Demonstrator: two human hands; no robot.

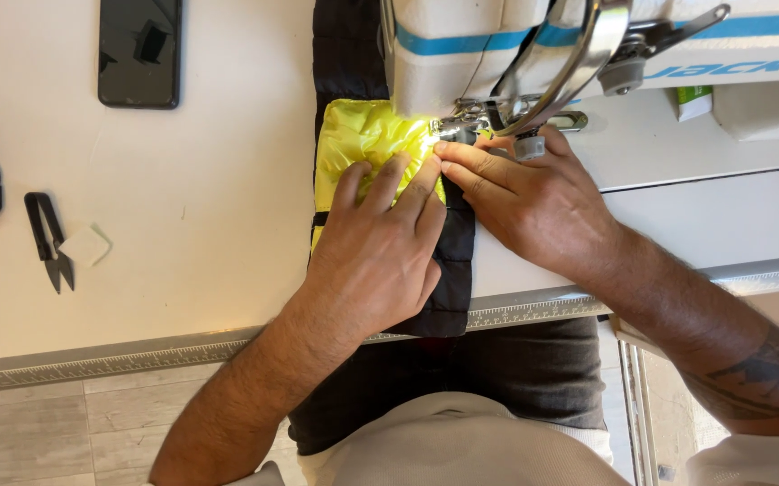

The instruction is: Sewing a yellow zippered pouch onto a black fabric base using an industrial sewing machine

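step: guiding yellow quilted panel (362,135) under sewing machine (533,54) foot, near desk's front edge | left hand (380,243) flat, fingers spread | right hand (524,193) fingertips pressing seam (black fabric (452,270) beneath) | next: likely steady, even feeding

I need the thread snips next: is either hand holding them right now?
No: the thread snips lie alone on the table, while the left hand and right hand press the yellow fabric.

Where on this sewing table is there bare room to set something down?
Bare tabletop lies between the thread snips and the yellow fabric, below the phone. Another patch sits right of the right hand. Around the presser foot both hands, the left hand included, crowd the fabric.
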